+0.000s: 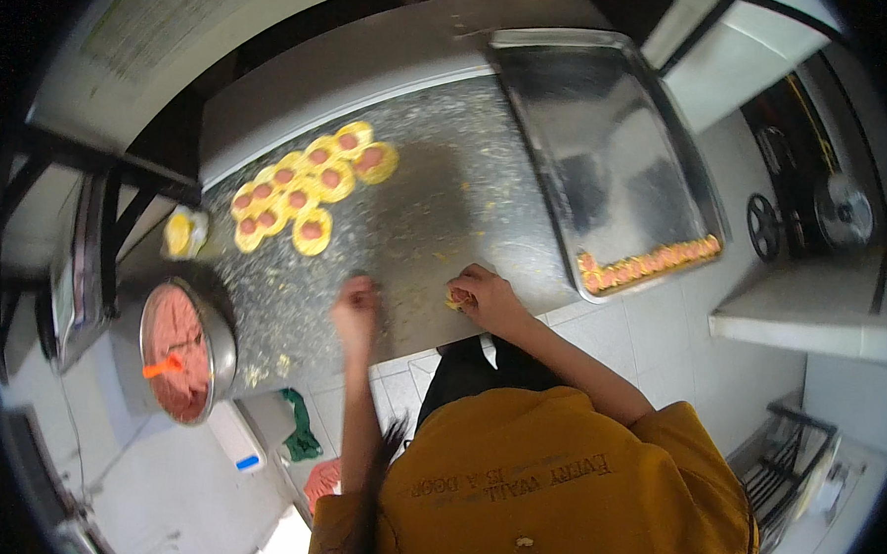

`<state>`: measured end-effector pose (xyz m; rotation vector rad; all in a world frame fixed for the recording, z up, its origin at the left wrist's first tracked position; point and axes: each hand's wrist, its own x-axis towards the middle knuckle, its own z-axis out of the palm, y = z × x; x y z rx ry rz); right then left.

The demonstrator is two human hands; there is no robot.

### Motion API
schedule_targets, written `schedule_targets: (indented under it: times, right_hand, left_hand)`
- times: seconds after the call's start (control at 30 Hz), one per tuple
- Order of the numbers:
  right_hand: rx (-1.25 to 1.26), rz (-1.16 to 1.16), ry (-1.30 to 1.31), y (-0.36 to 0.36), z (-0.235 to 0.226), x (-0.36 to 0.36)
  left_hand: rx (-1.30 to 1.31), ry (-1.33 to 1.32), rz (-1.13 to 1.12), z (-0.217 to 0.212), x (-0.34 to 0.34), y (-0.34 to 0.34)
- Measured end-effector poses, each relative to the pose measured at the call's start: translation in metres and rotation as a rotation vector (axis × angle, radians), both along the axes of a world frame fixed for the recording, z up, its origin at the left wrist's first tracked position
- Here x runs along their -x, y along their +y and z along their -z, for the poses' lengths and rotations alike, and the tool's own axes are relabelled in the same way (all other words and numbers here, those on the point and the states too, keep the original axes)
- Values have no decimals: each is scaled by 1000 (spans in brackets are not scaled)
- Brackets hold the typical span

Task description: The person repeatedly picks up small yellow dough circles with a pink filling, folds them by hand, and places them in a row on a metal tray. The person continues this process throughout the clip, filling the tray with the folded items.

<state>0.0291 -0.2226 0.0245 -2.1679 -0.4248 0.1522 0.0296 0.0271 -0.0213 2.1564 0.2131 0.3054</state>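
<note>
— What fills the view, biggest first?

— A speckled metal counter [437, 207], then a steel baking tray [607, 155] at its right with one row of filled pieces [652, 261] along the near edge. A bowl of pink filling [178, 350] with an orange spoon [162, 367] sits at the left end, and a cluster of yellow dough rounds [309, 187], each dotted with filling, lies further back.

— And the hands?

— The right hand [487, 299] is curled around one yellow dough piece [454, 297] at the counter's near edge; I judge it mid-shaping. The left hand [355, 308] is blurred — I cannot tell how its fingers stand.

— What does the next move call for?

— Probably a gentle, even pinch, so the filling stays in.
</note>
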Motion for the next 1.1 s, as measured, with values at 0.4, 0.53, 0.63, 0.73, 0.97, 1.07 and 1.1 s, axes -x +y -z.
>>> schedule_targets:
  times: [0.4, 0.53, 0.63, 0.73, 0.97, 1.07, 1.1]
  right_hand:
    - [314, 274, 13, -217, -30, -41]
    - [388, 129, 80, -217, -15, -39]
    - [399, 80, 126, -219, -9, -37]
    - [366, 70, 227, -220, -16, -35]
    - [418, -21, 240, -228, -13, -35]
    - [473, 2, 249, -223, -18, -34]
    - [481, -12, 229, -223, -15, -34]
  left_hand:
    - [-445, 235, -433, 6, -86, 80]
    - [-458, 284, -440, 5, -88, 79]
    - [-488, 338, -452, -2, -88, 72]
    - [-482, 360, -478, -4, -88, 67]
    - [-486, 315, -448, -1, -85, 64]
    - [-471, 241, -408, 6, -83, 75]
    - [-474, 217, -400, 9, -83, 76]
